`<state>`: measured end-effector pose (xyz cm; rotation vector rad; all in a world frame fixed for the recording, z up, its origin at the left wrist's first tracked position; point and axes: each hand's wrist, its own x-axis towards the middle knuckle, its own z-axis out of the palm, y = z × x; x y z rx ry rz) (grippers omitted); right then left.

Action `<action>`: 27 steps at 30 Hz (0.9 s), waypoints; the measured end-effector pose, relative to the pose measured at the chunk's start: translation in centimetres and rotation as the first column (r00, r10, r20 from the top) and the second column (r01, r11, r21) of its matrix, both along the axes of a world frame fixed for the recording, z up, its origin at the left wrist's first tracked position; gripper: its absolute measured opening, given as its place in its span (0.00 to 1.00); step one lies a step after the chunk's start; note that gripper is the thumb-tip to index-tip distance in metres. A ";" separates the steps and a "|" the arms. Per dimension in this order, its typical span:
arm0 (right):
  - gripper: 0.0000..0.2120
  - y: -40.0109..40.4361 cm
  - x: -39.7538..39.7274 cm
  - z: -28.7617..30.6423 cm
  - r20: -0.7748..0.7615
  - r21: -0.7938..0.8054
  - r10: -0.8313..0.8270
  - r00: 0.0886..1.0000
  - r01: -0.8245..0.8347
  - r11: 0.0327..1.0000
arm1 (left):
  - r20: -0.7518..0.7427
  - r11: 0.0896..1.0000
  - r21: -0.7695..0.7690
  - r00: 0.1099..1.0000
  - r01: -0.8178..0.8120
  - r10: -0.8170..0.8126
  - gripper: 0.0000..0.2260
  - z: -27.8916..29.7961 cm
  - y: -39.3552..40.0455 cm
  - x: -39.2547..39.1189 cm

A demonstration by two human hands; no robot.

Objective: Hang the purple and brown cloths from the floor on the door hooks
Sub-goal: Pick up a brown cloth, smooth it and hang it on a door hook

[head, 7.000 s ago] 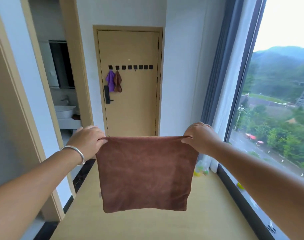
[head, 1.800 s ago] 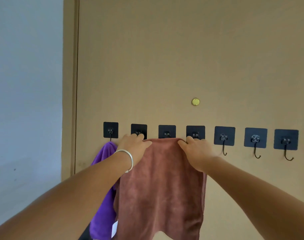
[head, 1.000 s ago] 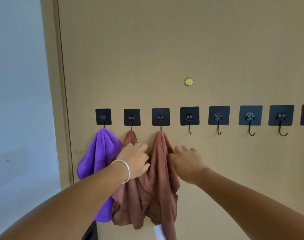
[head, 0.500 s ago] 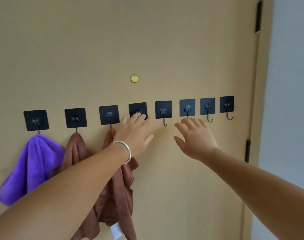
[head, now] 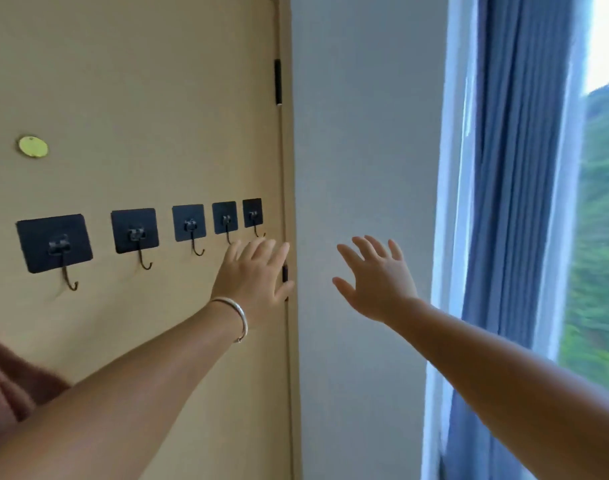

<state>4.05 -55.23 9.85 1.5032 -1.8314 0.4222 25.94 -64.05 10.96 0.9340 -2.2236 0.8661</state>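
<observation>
Nearest, a fold of brown cloth [head: 5, 386] is seen at the lower left edge; the purple cloth is out of view. Both the left hand [head: 256, 275] and right hand [head: 377, 278] are spread and empty, beyond them five bare door hooks [head: 192, 233]. The hanging step seems finished; another cloth must be fetched from the floor, if any remains.

Left hand [head: 252, 277]: raised, back toward the camera, fingers straight and slightly spread, holding nothing. Silver bangle [head: 236, 317] round the left wrist. Left forearm: bare, stretched up from the lower left. Right hand [head: 377, 278]: raised level with the left and apart from it, fingers spread, thumb out toward the left hand, empty. Right forearm: bare, stretched up from the lower right.
</observation>
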 end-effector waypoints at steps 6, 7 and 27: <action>0.31 11.9 -4.6 0.0 0.009 0.019 -0.325 0.946 0.325 0.946 | -0.013 0.952 0.071 0.955 0.297 -0.297 0.30 -1.1 5.5 -9.0; 0.31 14.0 -5.3 0.1 0.013 0.021 -0.367 0.930 0.366 0.930 | -0.018 0.936 0.076 0.939 0.344 -0.343 0.30 -1.2 6.7 -10.5; 0.31 60.6 -11.4 0.3 0.075 0.014 -0.928 0.365 0.930 0.367 | -0.007 0.445 0.201 0.455 0.873 -0.890 0.33 -0.6 44.6 -34.4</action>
